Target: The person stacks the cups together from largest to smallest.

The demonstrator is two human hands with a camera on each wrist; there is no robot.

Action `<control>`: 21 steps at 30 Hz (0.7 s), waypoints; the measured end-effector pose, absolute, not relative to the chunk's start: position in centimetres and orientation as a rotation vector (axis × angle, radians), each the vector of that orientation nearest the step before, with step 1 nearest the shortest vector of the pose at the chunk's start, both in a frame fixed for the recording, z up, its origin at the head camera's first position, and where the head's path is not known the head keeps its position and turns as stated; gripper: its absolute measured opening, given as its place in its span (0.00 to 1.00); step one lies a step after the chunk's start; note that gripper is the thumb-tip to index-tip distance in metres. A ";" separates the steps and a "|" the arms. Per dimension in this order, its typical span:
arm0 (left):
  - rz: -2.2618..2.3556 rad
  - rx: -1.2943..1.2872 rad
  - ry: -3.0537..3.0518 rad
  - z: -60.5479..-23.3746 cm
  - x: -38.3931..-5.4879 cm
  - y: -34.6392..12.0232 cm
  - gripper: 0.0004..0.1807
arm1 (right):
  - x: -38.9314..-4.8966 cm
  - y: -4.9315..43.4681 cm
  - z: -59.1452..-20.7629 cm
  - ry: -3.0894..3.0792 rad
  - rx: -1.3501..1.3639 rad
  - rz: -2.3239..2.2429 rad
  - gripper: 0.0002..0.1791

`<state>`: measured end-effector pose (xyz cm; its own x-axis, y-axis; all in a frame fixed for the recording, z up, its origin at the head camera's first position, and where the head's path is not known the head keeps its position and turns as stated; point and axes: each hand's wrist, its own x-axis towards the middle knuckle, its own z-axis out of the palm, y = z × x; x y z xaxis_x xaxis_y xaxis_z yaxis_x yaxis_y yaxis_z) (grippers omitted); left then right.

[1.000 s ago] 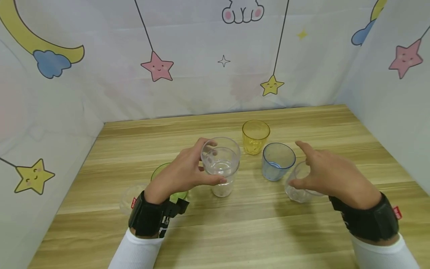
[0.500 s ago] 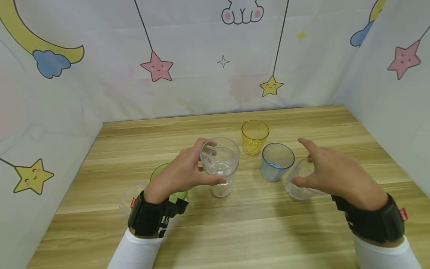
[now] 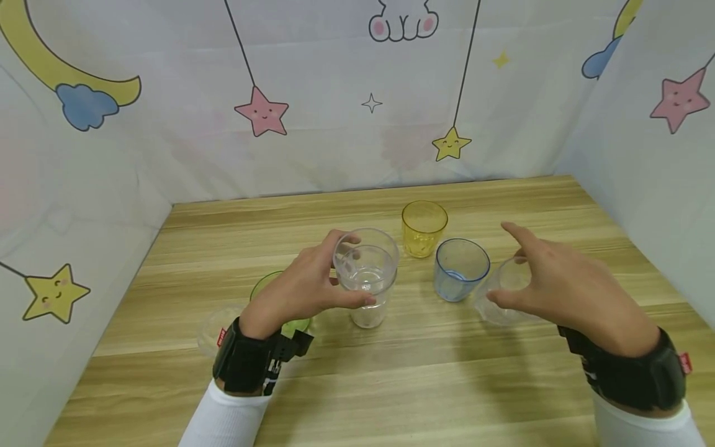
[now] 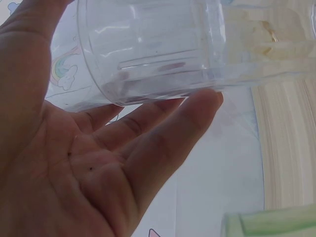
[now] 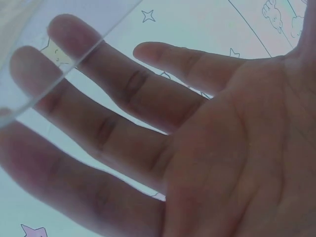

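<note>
My left hand (image 3: 304, 279) grips a clear cup (image 3: 365, 273) from its left side, thumb in front and fingers behind. This cup stands nested in another clear cup (image 3: 368, 316) on the table. In the left wrist view the ribbed wall of the upper cup (image 4: 148, 44) lies against the fingers. My right hand (image 3: 575, 292) holds a tilted clear cup (image 3: 497, 310) between thumb and fingers, its index finger stretched out. In the right wrist view the cup's edge crosses in front of the fingertips (image 5: 74, 37).
A blue cup (image 3: 460, 273) stands between the hands, with a yellow cup (image 3: 424, 233) behind it. The left wrist partly covers a green cup (image 3: 298, 325). A clear round cup (image 3: 209, 332) is beside that wrist. The wooden table (image 3: 391, 385) meets printed cloth walls.
My right hand has moved slightly right and away from me, and the clear cup under it has shifted upward in the view. The left hand and its cups are still.
</note>
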<state>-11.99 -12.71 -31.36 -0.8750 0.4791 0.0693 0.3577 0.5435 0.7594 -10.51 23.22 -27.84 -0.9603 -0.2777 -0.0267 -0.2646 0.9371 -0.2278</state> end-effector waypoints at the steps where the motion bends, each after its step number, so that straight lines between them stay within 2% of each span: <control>1: 1.241 0.718 2.629 -31.4 -12.0 -12.7 0.49 | -10.5 23.3 -27.8 3.040 -0.425 -0.342 0.63; 21: 1.203 0.724 2.646 -31.3 -12.0 -12.7 0.49 | -10.2 24.6 -27.0 3.159 -0.450 -0.416 0.58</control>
<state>-12.01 -12.73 -31.32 -0.8732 0.4830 0.0647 0.3663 0.5630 0.7409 -10.18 24.58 -27.01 -0.9581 -0.2642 0.1108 -0.2839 0.9276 -0.2428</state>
